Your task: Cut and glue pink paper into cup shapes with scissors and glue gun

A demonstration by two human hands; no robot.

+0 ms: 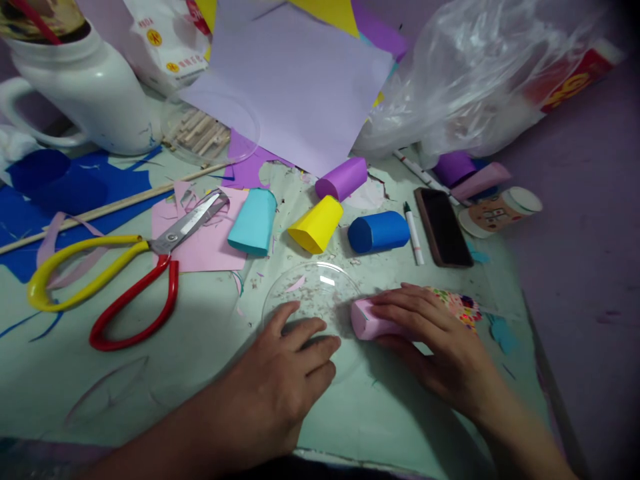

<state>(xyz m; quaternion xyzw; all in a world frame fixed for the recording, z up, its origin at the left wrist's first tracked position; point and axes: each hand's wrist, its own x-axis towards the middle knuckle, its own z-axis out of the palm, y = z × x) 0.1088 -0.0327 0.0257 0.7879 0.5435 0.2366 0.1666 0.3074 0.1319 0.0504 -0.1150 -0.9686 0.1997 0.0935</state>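
My right hand (440, 333) is closed around a small pink paper cylinder (367, 320), its flat end facing left at the rim of a clear plastic lid (320, 280). Fingers spread, my left hand (295, 373) rests over the lid and holds nothing. A scrap of pink paper lies on the lid. Beyond the hands stand or lie similar paper pieces: a light blue one (254, 223), a yellow one (317, 225), a dark blue one (379, 232) and a purple one (343, 179).
Large scissors (167, 243) lie open at left on pink paper (210, 247). Behind are a white mug (95, 93), a dish of sticks (200, 137), lilac sheets (295, 80) and a plastic bag (450, 80). A marker (414, 233), phone (444, 227) and paper cup (500, 212) sit right.
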